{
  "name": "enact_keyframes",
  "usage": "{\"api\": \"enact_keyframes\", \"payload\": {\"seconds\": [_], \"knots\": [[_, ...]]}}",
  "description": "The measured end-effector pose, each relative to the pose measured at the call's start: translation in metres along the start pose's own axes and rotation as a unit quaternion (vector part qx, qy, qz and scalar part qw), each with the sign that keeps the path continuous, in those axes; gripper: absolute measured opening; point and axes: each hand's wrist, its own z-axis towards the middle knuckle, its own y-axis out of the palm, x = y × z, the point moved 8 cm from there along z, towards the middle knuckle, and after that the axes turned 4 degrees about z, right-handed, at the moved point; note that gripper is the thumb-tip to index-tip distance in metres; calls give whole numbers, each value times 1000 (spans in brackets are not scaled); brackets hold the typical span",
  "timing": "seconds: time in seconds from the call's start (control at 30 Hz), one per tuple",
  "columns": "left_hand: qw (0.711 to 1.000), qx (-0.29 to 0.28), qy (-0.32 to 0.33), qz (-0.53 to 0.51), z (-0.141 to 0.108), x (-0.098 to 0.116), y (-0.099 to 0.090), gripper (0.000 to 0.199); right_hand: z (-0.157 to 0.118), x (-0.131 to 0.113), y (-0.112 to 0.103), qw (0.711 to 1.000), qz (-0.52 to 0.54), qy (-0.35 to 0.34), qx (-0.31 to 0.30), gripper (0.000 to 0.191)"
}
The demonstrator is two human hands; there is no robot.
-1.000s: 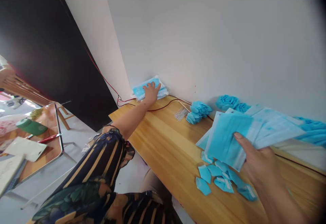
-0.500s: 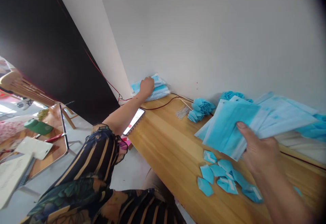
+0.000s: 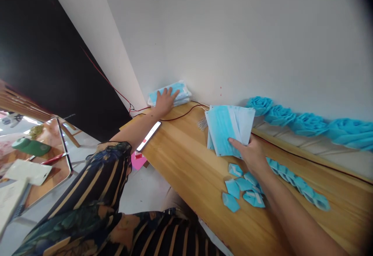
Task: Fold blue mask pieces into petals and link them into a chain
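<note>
Handling of the fan: the mask sheets are probably weighing almost nothing, bending softly and sliding over one another; the overlapping lower right side is looking like the best hold, thumb on top, since a loose pinch would be letting single sheets slip.
Handling of the pack: the wrapped pack is likely being light and squashy, with a slick wrapper; a broad hold over its sides is seeming safer.
Look: the sheets are showing flat blue and whitish faces, fanning unevenly; the pack is showing blue through a shiny clear cover.
Right hand: the right hand is pinching the fan at its lower right, above the middle of the worktop.
Left hand: the left hand is spreading its fingers over the pack, touching it.
Pack's place: it is lying at the worktop's back left corner, against the wall.
Nearby: folded blue pieces are lying towards the front edge, beside the right forearm.
</note>
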Motion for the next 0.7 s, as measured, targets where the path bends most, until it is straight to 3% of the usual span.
{"api": "enact_keyframes", "payload": {"seconds": [0.1, 0.17, 0.23, 0.27, 0.3, 0.37, 0.43, 0.5, 0.6, 0.7], "knots": [[998, -11, -44, -31, 1, -6, -9, 71, -1, 0, -4, 999, 39, 6, 15, 44], [994, 8, -37, -100, -4, 6, -30, 77, -5, -2, -6, 995, 99, 17, 24, 43], [967, 39, -16, -251, -19, 27, -57, 82, -10, -7, -5, 987, 160, 24, 19, 45], [932, 29, 6, -360, -29, 43, -68, 83, -14, -11, -3, 982, 185, 24, 11, 47], [880, -4, 30, -474, -42, 62, -75, 84, -18, -16, -2, 978, 207, 23, 3, 48], [734, -106, 76, -666, -71, 107, -82, 85, -29, -27, 2, 971, 235, 28, -17, 49], [588, -173, 107, -783, -98, 147, -88, 83, -43, -35, 5, 967, 246, 48, -48, 50], [483, -197, 66, -851, -115, 174, -82, 74, -58, -42, 6, 966, 236, 65, -78, 54], [367, -180, -69, -910, -130, 197, -61, 59, -76, -47, -6, 972, 216, 52, -71, 55], [306, -172, -135, -927, -141, 217, -51, 52, -88, -45, -28, 987, 159, 17, -21, 47]]}}
